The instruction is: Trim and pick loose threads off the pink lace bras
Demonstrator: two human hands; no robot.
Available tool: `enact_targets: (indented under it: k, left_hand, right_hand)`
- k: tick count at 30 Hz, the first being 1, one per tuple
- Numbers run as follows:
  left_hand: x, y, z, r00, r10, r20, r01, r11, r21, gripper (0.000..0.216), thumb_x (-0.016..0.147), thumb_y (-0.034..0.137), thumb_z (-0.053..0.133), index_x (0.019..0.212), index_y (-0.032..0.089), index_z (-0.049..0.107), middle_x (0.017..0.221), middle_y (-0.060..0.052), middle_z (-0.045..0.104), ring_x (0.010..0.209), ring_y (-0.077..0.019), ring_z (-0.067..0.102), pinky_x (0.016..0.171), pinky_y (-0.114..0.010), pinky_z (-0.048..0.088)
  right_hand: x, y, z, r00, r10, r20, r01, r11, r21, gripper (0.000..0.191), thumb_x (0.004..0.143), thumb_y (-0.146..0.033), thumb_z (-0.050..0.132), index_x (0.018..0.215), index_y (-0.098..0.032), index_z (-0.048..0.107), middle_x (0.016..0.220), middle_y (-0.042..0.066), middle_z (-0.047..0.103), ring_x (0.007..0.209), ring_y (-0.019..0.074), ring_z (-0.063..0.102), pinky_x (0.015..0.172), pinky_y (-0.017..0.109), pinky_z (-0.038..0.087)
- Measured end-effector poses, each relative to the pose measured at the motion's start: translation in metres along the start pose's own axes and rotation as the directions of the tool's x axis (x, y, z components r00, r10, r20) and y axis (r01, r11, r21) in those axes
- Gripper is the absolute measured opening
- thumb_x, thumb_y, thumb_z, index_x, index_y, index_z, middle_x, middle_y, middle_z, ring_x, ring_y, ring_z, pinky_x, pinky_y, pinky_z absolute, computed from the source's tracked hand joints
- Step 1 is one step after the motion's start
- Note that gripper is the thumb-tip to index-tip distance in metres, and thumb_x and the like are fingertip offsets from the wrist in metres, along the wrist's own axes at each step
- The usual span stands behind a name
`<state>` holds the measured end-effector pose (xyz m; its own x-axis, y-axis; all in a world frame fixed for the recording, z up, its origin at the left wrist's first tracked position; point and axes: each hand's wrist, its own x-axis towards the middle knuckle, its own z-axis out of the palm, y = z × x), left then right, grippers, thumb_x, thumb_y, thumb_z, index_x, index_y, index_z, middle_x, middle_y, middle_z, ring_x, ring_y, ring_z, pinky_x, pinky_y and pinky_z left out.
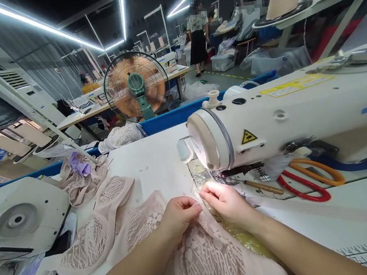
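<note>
- Nearest the camera, below and between the hands, a pale pink lace bra (214, 262) spreads toward the wearer, its narrow upper edge rising to the fingertips.
- The left hand (181, 217) is nearly closed, thumb and forefinger pinching that narrow edge, the other fingers curled under.
- The right hand (227, 203) is curled too, thumb against forefinger just beside the same edge; whether cloth is caught between them I cannot tell.
- For good handling of this edge, I would pinch lightly, keep it flat and untwisted, and avoid stretching the lace; the fullness below should lie loose so its weight does not drag on the fingers.
- Just beyond the right hand stands the head of a white sewing machine (267, 119), its lamp lighting the fingertips; those fingers are best kept clear of the needle area, which is partly hidden.
- Right of the right hand lie a wooden-handled tool (264, 187) and scissors with red and orange handles (322, 196).
- Left of the left hand, more lace bra pieces (86, 245) lie on the white tabletop (158, 149), with a purple cloth (79, 163) farther off.
- Well beyond both hands are a large fan (136, 85) and a standing person (197, 43).
</note>
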<state>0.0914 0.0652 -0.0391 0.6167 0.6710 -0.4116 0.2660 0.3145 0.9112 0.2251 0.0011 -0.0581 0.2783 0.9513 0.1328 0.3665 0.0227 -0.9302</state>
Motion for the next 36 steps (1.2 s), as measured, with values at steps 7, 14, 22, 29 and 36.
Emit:
enact_targets:
  k: [7, 14, 22, 29, 36]
  left_hand:
    - [-0.001, 0.002, 0.000, 1.000, 0.009, 0.025, -0.009, 1.000, -0.003, 0.025, 0.057, 0.031, 0.067, 0.053, 0.015, 0.048, 0.040, 0.009, 0.033, 0.038, -0.0029, 0.023, 0.041, -0.020, 0.015]
    - [-0.001, -0.006, -0.003, 0.998, 0.070, 0.001, -0.070, 0.997, -0.012, 0.019, 0.062, 0.029, 0.063, 0.058, 0.014, 0.053, 0.043, 0.005, 0.045, 0.035, -0.0042, 0.033, 0.037, -0.018, 0.022]
    - [-0.005, -0.009, 0.000, 0.993, 0.121, -0.006, -0.120, 0.989, 0.090, 0.012, 0.067, 0.025, 0.058, 0.064, 0.013, 0.057, 0.037, 0.005, 0.047, 0.033, -0.0070, 0.042, 0.035, -0.017, 0.032]
    - [-0.004, -0.010, -0.002, 0.994, 0.107, 0.034, -0.107, 0.994, 0.024, 0.011, 0.070, 0.022, 0.058, 0.063, 0.013, 0.055, 0.040, 0.004, 0.052, 0.036, -0.0069, 0.047, 0.040, -0.017, 0.039]
    - [-0.007, -0.008, -0.002, 0.991, 0.127, 0.050, -0.125, 0.991, -0.035, 0.013, 0.072, 0.024, 0.058, 0.068, 0.012, 0.056, 0.046, 0.003, 0.055, 0.040, -0.0074, 0.051, 0.045, -0.019, 0.044]
  right_hand:
    - [-0.004, -0.001, -0.006, 0.998, 0.058, 0.032, -0.058, 0.998, 0.026, 0.019, 0.083, -0.033, 0.044, 0.072, -0.019, 0.050, 0.061, -0.003, 0.044, 0.058, 0.0138, 0.044, 0.054, 0.025, 0.035]
    - [-0.032, -0.018, -0.028, 0.988, 0.087, 0.130, -0.087, 0.996, -0.002, 0.017, 0.083, -0.024, 0.039, 0.084, -0.020, 0.056, 0.069, 0.001, 0.057, 0.063, 0.0164, 0.055, 0.059, 0.029, 0.044]
    - [-0.049, -0.018, -0.009, 0.993, -0.015, 0.116, 0.020, 0.999, -0.049, 0.019, 0.086, -0.025, 0.040, 0.084, -0.022, 0.058, 0.073, 0.003, 0.061, 0.068, 0.0183, 0.060, 0.060, 0.029, 0.046]
    - [-0.048, -0.011, 0.002, 0.992, -0.128, 0.008, 0.123, 0.931, -0.343, 0.025, 0.087, -0.022, 0.033, 0.079, -0.020, 0.057, 0.068, 0.003, 0.049, 0.059, 0.0163, 0.050, 0.052, 0.028, 0.040]
    - [-0.045, -0.018, -0.007, 0.999, -0.031, 0.019, 0.036, 0.932, -0.360, 0.019, 0.084, -0.024, 0.036, 0.073, -0.021, 0.051, 0.067, 0.001, 0.049, 0.059, 0.0151, 0.049, 0.050, 0.025, 0.036]
